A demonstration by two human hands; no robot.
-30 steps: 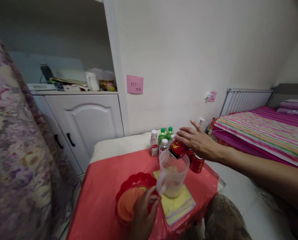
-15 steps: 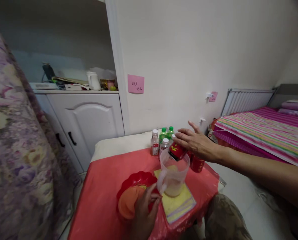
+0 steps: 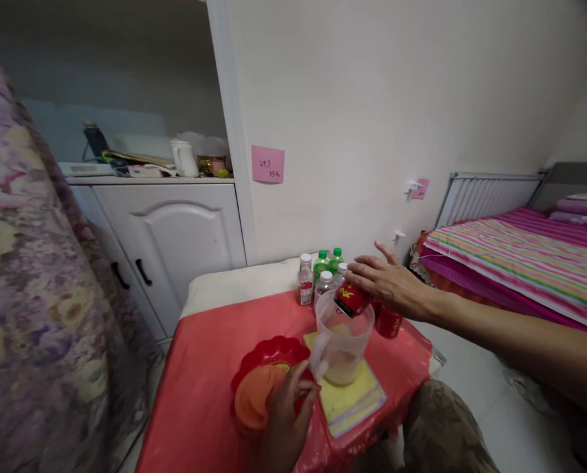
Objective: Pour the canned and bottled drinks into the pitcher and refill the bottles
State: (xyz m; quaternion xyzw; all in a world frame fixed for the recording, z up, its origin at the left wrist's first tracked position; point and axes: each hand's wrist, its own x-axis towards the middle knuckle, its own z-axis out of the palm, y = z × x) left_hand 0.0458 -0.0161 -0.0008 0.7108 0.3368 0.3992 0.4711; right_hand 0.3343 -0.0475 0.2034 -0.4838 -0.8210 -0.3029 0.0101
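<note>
My right hand (image 3: 389,282) is wrapped over a red drink can (image 3: 353,301) with yellow lettering, its black-edged end tilted down over the mouth of a clear plastic pitcher (image 3: 345,341). No liquid stream can be made out. The pitcher stands upright on a yellow cloth or pad (image 3: 355,401), its handle toward the left. Close beside that handle is my left hand (image 3: 288,407), fingers curled in; whether they grip the handle cannot be told. A second red can (image 3: 388,322) stands behind the right hand, partly hidden by it.
An orange bowl-like piece (image 3: 254,397) lies in a scalloped red dish (image 3: 293,349), left of the pitcher. Several bottles with green (image 3: 321,257) or white caps (image 3: 305,279) stand behind it. Red plastic covers the table (image 3: 199,387); a wall (image 3: 332,164) rises behind.
The can has shifted very slightly right and stays tilted over the pitcher. The left hand and the pitcher have hardly moved.
</note>
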